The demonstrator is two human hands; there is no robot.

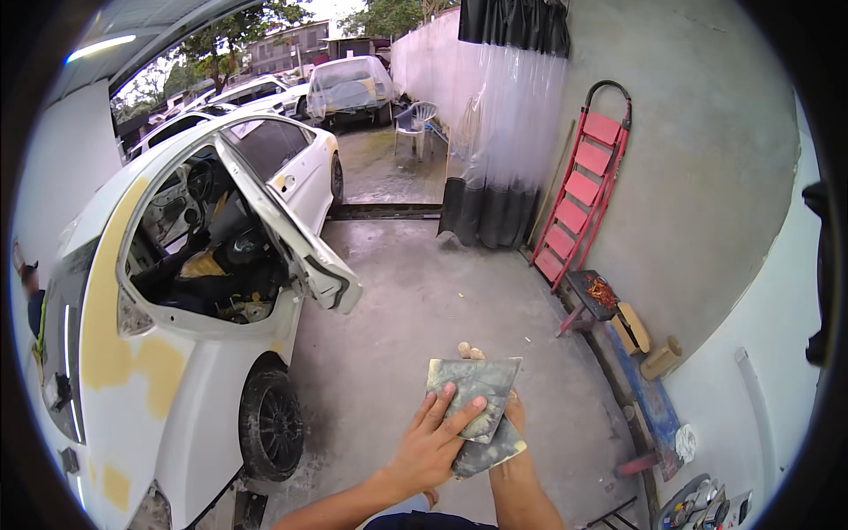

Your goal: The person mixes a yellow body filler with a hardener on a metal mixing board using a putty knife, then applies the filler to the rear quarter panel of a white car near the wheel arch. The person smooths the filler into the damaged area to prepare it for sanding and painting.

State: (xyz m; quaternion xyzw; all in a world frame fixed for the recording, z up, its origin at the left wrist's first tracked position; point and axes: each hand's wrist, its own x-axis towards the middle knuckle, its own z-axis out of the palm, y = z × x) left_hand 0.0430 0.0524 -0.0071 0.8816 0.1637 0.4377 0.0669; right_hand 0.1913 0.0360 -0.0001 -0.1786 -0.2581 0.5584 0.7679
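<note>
Two worn, dark grey-green pieces of what looks like sandpaper are between my hands. The upper sheet (484, 375) is roughly square with pale edges; the lower sheet (491, 451) sticks out beneath it at an angle. My left hand (431, 446) lies across the near left side of the sheets, thumb and fingers pressing on the upper one. From below and the right, my right hand (514, 413) supports them. Most of its fingers are hidden by the sheets, though fingertips show past the far edge.
To the left stands a white car (208, 371) with yellowish filler patches and its door (296, 225) open. A red folding ladder (583, 190) leans on the right wall. Below it, a low bench (649, 402) holds a brown block (631, 329). Tools (707, 508) lie at lower right.
</note>
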